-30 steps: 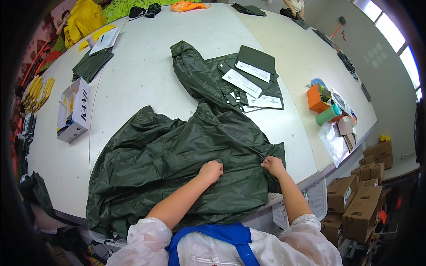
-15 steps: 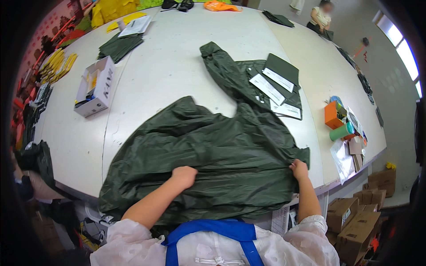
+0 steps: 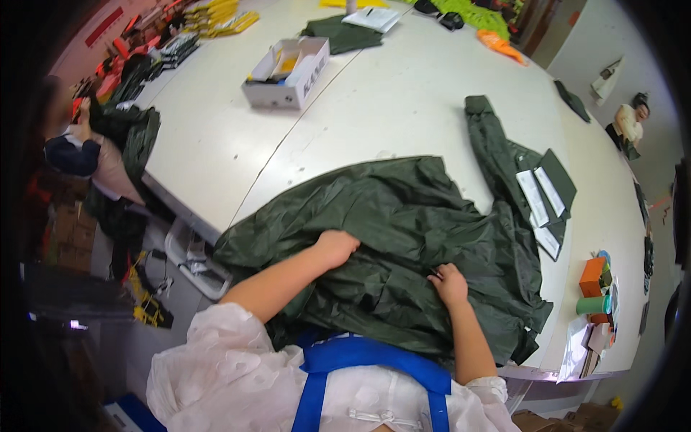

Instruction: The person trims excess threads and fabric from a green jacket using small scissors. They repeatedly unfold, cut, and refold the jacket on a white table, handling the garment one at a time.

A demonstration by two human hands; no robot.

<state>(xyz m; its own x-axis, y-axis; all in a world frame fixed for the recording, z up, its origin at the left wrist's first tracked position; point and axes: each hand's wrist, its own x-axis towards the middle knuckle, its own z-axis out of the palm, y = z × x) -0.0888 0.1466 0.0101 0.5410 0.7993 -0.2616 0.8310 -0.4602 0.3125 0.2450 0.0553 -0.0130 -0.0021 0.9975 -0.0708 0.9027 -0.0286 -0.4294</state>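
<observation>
A dark green jacket (image 3: 389, 209) of thin, shiny cloth lies crumpled over the near table edge and against my front. One sleeve (image 3: 484, 129) stretches away from me at the right. My left hand (image 3: 338, 248) is closed on the cloth near the middle of the jacket. To its right, my right hand (image 3: 450, 284) pinches the cloth with bent fingers. A small dark tip shows at these fingers, too small to name. Folded dark green pieces with white paper slips (image 3: 533, 196) lie beside the sleeve.
A white open box (image 3: 288, 79) stands at the far left of the white table (image 3: 381, 108). Dark green folded cloth (image 3: 342, 34) lies behind it. On the right are an orange box (image 3: 593, 277) and a green roll (image 3: 592, 305). One person (image 3: 86, 151) works at left, another (image 3: 628, 126) at far right.
My view has swung to the left. My right hand has come from the jacket's right edge in toward the middle, closer to my left hand. The cloth is more bunched.
</observation>
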